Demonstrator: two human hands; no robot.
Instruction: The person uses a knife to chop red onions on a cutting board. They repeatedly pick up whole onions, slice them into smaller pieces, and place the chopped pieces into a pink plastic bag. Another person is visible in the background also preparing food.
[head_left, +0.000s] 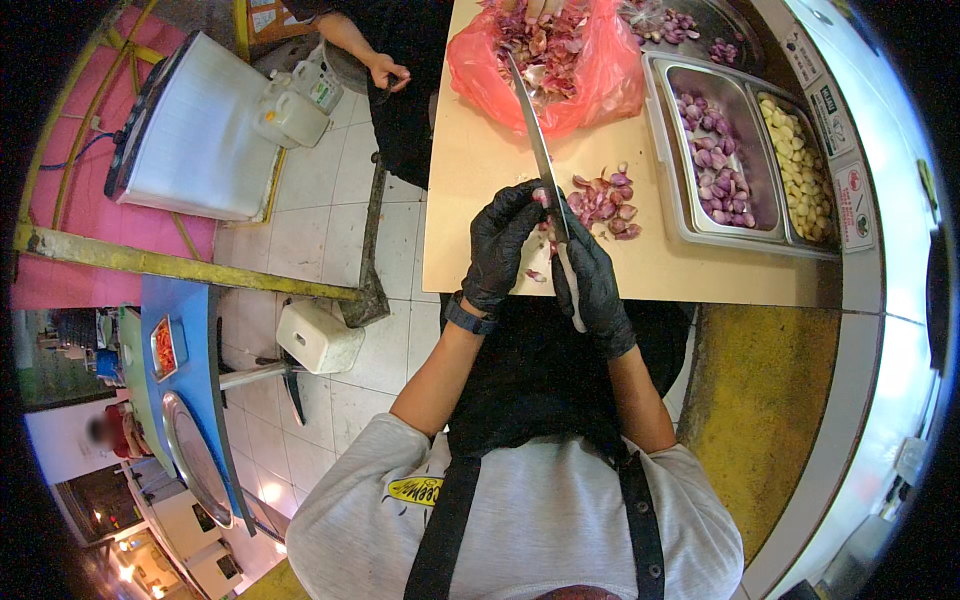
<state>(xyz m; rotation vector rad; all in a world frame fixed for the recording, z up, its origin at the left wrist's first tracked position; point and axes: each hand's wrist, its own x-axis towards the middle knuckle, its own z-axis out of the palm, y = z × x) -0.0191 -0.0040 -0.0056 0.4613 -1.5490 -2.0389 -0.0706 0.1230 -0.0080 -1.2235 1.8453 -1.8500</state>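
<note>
My left hand (504, 244), in a black glove, pinches a shallot (539, 196) between thumb and fingertips. A long kitchen knife (534, 127) is gripped by my right hand (594, 274), also black-gloved, with its blade beside the shallot and its tip towards the red bag. Unpeeled shallots (604, 202) lie in a pile on the pale tabletop (480, 161), just beyond my right hand. Small scraps (535, 276) lie near the table's front edge. A red plastic bag (472, 75) full of shallot skins stands open farther back.
At the right, a clear plastic tub (664, 169) holds metal pans, one with peeled shallots (716, 161), another with peeled garlic cloves (796, 161). A round metal tray (739, 37) with more shallots stands behind. Another person's hand (388, 73) is left of the table; other fingers reach the bag.
</note>
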